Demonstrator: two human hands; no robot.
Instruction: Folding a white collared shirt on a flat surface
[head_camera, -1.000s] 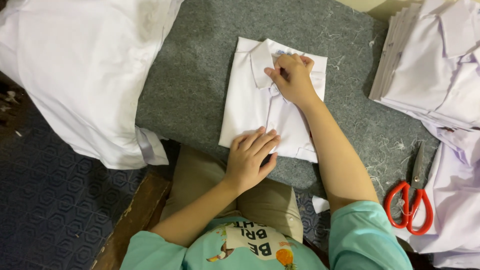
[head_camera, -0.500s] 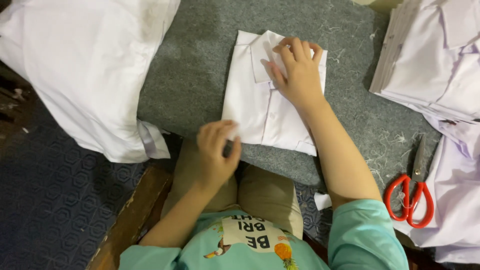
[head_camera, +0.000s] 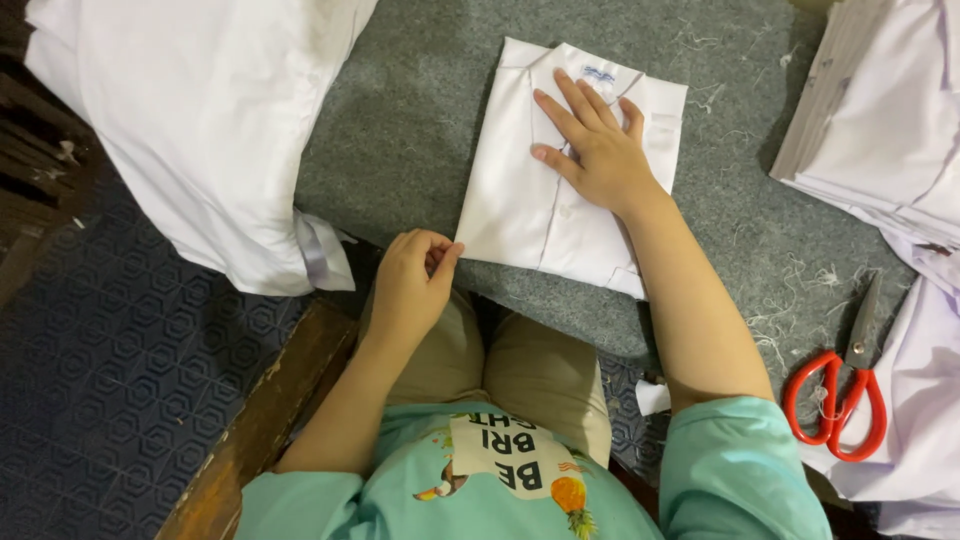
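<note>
**Flat palm on folded shirt, pinch at its corner**

Head view: right hand (head_camera: 598, 150) spread flat, fingers splayed, pressed on the folded white shirt (head_camera: 520, 205) just below its collar. Shirt flat on the grey bench (head_camera: 410, 130), directly under that palm and stretching back toward the body. Left hand (head_camera: 412, 282) curled, fingertips pressed together in a pinch right at the shirt's near left corner; whether cloth or something small sits between them, cannot tell. Left of the left hand, a bulky heap of white cloth (head_camera: 200, 120) draped over the bench edge. Right of the right hand, a stack of folded pale shirts (head_camera: 880, 120). Nearer, beside the right elbow, red-handled scissors (head_camera: 840, 400) lying closed among loose threads.
</note>
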